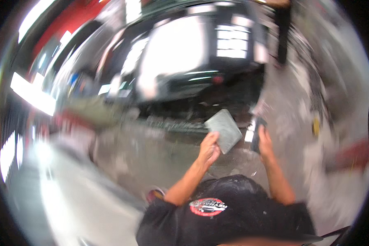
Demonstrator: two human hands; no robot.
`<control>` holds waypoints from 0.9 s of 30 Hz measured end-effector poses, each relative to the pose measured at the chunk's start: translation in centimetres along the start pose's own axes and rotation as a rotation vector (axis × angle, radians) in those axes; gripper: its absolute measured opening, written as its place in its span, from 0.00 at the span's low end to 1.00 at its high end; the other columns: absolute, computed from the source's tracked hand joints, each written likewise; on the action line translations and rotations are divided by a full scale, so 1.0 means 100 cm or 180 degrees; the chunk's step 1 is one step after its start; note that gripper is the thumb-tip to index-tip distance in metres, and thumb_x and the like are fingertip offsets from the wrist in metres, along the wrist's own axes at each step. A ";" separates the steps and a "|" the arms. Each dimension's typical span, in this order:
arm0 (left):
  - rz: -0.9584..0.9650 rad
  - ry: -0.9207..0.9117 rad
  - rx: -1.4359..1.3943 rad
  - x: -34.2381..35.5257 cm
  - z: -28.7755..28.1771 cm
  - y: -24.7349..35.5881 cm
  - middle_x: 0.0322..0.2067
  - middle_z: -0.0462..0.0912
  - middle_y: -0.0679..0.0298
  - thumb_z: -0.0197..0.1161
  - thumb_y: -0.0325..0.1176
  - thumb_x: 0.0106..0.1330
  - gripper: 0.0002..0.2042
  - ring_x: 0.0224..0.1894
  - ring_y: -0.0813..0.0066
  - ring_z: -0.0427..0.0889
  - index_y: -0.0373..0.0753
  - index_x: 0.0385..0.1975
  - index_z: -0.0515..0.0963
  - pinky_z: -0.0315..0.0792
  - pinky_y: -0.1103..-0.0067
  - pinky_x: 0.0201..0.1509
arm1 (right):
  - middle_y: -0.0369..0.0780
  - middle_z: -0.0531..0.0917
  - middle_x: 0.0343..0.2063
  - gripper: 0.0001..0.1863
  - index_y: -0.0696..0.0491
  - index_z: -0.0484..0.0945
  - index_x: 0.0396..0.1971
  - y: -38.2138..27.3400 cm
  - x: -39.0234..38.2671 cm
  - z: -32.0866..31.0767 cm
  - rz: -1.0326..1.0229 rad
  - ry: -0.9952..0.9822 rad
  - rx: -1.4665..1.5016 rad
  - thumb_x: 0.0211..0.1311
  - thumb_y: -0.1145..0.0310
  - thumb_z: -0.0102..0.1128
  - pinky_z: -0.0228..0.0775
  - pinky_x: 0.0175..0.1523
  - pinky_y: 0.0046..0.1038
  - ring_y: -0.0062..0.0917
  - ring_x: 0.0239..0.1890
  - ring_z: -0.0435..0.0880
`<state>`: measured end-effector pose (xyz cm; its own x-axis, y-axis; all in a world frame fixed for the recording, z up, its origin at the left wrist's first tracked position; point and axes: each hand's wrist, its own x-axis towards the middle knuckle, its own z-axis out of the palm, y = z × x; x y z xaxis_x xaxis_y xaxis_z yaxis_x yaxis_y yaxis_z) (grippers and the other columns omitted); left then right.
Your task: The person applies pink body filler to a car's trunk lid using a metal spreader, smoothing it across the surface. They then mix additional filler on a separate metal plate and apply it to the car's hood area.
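My left hand [210, 148] is closed on a corner of a pale grey-green square pad [227, 128], held out low in front of a glossy black car [238, 82]. To its right, my right hand [265, 143] grips a dark, flat rectangular block [256, 130]. Just left of the block, behind it, is a small white patch that I cannot make out. The pad and block are apart, and motion blurs much of the view.
A pale, shiny car body [57, 197] is at lower left, another vehicle [82, 53] at upper left. Dark legs of a person [282, 37] stand at upper right. A wet grey floor [143, 160] runs under me, with a small yellow object [315, 127] on the right.
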<state>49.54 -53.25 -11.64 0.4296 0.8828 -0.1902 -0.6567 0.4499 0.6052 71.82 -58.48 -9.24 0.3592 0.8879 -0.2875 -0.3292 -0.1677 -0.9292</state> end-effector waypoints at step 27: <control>0.1255 -0.0121 0.1377 -0.004 0.046 0.008 0.41 0.81 0.64 0.50 0.44 0.73 0.20 0.44 0.78 0.77 0.35 0.55 0.74 0.70 0.79 0.50 | 0.48 0.71 0.58 0.27 0.63 0.62 0.64 0.029 -0.006 0.088 -0.1685 -0.0770 -0.1007 0.77 0.56 0.40 0.60 0.65 0.32 0.33 0.58 0.72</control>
<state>51.68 -53.88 -7.53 0.2313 0.9633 0.1365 -0.4622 -0.0147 0.8867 62.95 -55.70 -9.74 0.1835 0.9500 0.2527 0.1233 0.2327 -0.9647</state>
